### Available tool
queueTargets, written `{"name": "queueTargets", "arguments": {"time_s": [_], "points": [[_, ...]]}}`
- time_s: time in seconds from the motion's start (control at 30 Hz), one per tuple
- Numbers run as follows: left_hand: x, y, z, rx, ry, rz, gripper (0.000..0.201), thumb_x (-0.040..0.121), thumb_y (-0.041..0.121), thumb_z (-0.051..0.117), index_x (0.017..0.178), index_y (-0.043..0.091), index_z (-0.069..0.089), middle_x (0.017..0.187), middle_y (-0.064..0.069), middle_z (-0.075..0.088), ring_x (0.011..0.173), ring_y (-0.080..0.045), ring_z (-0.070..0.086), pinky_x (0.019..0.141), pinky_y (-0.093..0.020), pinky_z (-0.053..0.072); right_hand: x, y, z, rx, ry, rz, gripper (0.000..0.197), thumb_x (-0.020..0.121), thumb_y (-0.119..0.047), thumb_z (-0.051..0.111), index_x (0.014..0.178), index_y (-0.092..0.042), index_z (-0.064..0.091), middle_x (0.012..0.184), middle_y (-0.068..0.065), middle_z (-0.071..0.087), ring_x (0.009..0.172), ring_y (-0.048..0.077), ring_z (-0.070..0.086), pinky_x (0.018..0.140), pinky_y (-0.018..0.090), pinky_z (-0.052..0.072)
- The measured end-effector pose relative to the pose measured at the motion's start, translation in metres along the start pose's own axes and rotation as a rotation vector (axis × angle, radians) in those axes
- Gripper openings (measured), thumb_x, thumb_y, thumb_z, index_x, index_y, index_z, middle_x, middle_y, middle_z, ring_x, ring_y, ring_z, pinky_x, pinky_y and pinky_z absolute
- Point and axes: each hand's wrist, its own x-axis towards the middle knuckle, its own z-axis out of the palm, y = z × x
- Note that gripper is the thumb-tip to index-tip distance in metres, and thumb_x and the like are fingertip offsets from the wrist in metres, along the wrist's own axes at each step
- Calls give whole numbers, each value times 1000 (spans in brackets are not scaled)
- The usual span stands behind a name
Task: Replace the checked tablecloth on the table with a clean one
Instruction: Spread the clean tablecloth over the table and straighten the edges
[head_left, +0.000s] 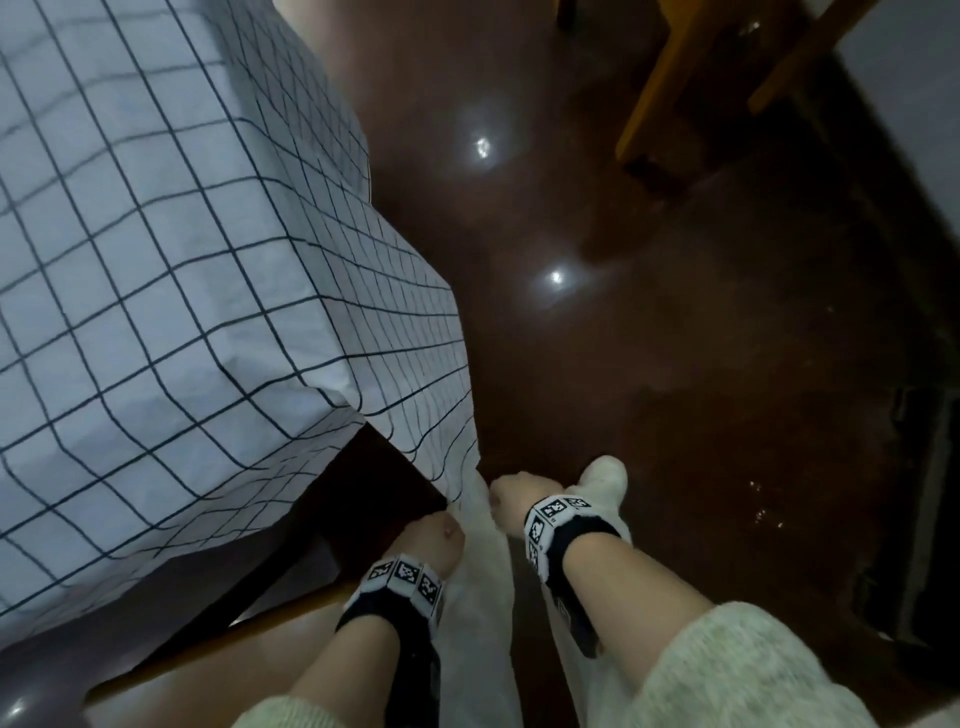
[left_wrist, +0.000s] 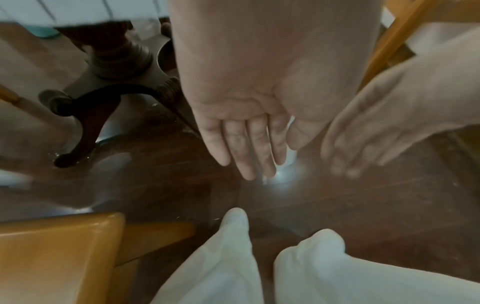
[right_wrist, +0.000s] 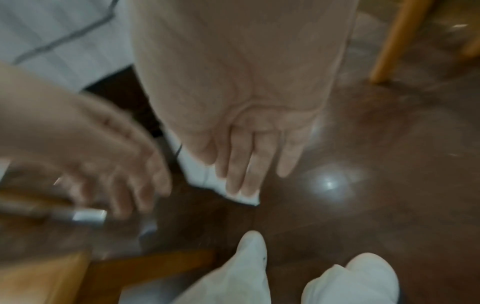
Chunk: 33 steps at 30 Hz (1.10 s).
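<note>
The white tablecloth with dark checks (head_left: 156, 260) covers the table at the left, and its corner (head_left: 447, 426) hangs down over the table edge. Both my hands are low beside that hanging corner. My right hand (head_left: 511, 501) has straight fingers lying against the tip of the corner (right_wrist: 244, 198), which shows white behind the fingers (right_wrist: 233, 174). Close to the left of it, my left hand (head_left: 431, 535) points its straight fingers (left_wrist: 249, 148) down at the floor and holds nothing. No other cloth is in view.
A wooden chair (head_left: 208, 654) stands at my lower left against the table, another chair (head_left: 675, 78) at the far right. The table's dark carved pedestal foot (left_wrist: 85, 115) stands on the glossy brown floor (head_left: 675, 364). My white-socked feet (right_wrist: 363, 277) are below the hands.
</note>
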Motion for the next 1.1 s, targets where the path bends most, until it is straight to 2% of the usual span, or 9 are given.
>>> {"name": "queueTargets", "arguments": {"time_s": [0.23, 0.53, 0.63, 0.73, 0.8, 0.87, 0.93, 1.0, 1.1], "points": [[-53, 96, -25, -55, 61, 95, 30, 96, 26, 40, 119, 22, 59, 119, -4, 63, 108, -21, 60, 92, -28, 48, -61, 81, -82, 103, 159, 50, 33, 94, -24, 41, 121, -17, 59, 125, 9, 59, 109, 29, 59, 87, 36, 50], [-92, 183, -134, 599, 611, 99, 49, 95, 36, 41, 139, 16, 39, 146, -6, 41, 139, -27, 28, 112, -46, 21, -126, 120, -177, 149, 273, 107, 32, 97, -20, 40, 122, -14, 60, 122, 8, 62, 107, 25, 61, 89, 34, 52], [-88, 177, -162, 916, 535, -23, 70, 97, 44, 39, 151, 5, 16, 158, -19, 14, 146, -37, 4, 116, -54, 4, -121, 106, -204, 151, 296, 53, 32, 96, -23, 41, 119, -18, 62, 121, 5, 63, 106, 23, 62, 86, 32, 51], [-85, 177, -192, 896, 343, -139, 62, 99, 44, 36, 148, 7, 28, 151, -17, 33, 142, -33, 26, 119, -49, 7, -108, 87, -229, 150, 274, 0, 32, 94, -23, 40, 117, -19, 63, 119, 4, 64, 107, 23, 60, 88, 33, 50], [-79, 184, -208, 622, 128, -54, 82, 93, 69, 20, 146, 8, 32, 148, -14, 38, 138, -28, 35, 112, -25, 28, -96, 76, -248, 153, 256, -29, 32, 94, -22, 40, 116, -19, 64, 118, 5, 65, 107, 23, 61, 89, 33, 50], [-68, 197, -230, 530, 36, 64, 73, 98, 59, 20, 148, 5, 25, 154, -14, 29, 141, -27, 30, 77, 5, 33, -84, 65, -272, 152, 237, -40, 32, 94, -21, 40, 116, -19, 63, 116, 4, 66, 106, 22, 61, 89, 33, 50], [-62, 204, -247, 483, 15, 66, 45, 104, 23, 32, 146, 9, 32, 150, -15, 35, 135, -31, 39, 90, -8, 42, -76, 54, -299, 147, 216, -40, 32, 94, -21, 41, 116, -19, 64, 115, 4, 67, 106, 21, 62, 90, 32, 50], [-55, 214, -268, 453, -14, 118, 36, 97, 25, 40, 129, 12, 52, 131, -13, 56, 117, -32, 55, 94, -38, 49, -68, 42, -331, 149, 225, -32, 30, 94, -21, 43, 113, -19, 65, 114, 3, 68, 106, 21, 62, 89, 30, 50], [-36, 217, -313, 460, 78, 146, 35, 96, 30, 39, 123, 14, 54, 125, -10, 59, 115, -30, 55, 95, -39, 44, -56, 21, -383, 150, 303, -11, 24, 91, -22, 46, 105, -22, 66, 110, 3, 69, 102, 21, 64, 86, 29, 51]]}}
